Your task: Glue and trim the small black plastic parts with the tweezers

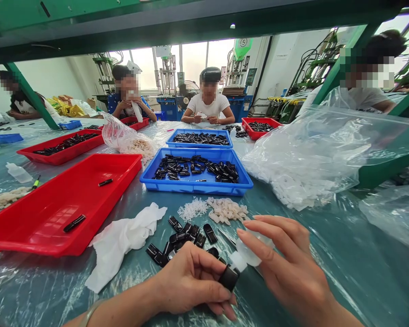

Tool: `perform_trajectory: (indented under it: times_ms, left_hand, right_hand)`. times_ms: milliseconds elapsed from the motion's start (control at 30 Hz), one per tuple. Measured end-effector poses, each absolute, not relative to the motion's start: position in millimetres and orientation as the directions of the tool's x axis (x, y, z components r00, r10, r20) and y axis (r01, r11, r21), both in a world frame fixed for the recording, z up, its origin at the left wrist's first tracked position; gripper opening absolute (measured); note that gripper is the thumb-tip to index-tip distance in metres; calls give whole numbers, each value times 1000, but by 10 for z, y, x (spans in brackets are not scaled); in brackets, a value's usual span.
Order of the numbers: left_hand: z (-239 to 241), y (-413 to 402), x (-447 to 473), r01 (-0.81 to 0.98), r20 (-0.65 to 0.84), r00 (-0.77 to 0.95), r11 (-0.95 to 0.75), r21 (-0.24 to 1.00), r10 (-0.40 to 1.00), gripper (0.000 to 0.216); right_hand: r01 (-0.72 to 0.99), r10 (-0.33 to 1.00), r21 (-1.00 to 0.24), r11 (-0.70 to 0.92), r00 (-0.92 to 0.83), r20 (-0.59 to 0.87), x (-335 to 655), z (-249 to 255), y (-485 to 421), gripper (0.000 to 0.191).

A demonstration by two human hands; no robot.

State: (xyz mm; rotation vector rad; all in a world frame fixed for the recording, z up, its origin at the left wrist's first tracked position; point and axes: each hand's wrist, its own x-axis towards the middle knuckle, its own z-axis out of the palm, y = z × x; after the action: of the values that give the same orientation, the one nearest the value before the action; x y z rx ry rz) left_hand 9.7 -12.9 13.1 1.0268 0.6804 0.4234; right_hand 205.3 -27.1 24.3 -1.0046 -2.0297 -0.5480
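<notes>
Pinched in my left hand (197, 281) is a small glossy black plastic part (229, 277). My right hand (289, 259) is closed around a translucent white squeeze bottle (254, 247), its nozzle pointing down-left at the black part's upper end. Whether the nozzle touches the part, I cannot tell. Just beyond my left hand lies a loose pile of similar black parts (187, 234). Behind the pile are a heap of clear small pieces (193, 209) and a heap of cream-coloured pieces (226, 210). A thin metal tool (226, 237) lies partly hidden by the bottle.
A red tray (41, 218) with two black parts stands at left, beside a crumpled white cloth (122, 240). A blue tray (196, 187) of black parts is ahead. A big clear plastic bag (303, 159) stands at right. Co-workers sit across the table under a green overhead beam (177, 32).
</notes>
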Motion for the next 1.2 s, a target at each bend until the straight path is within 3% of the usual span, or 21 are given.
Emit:
perform_trajectory:
  times_ms: [1200]
  left_hand:
    - [129,-122,89,-49,-281,725,454,890,628,12]
  right_hand:
    - [774,430,40,633,-393,813,2063,285,-247,30]
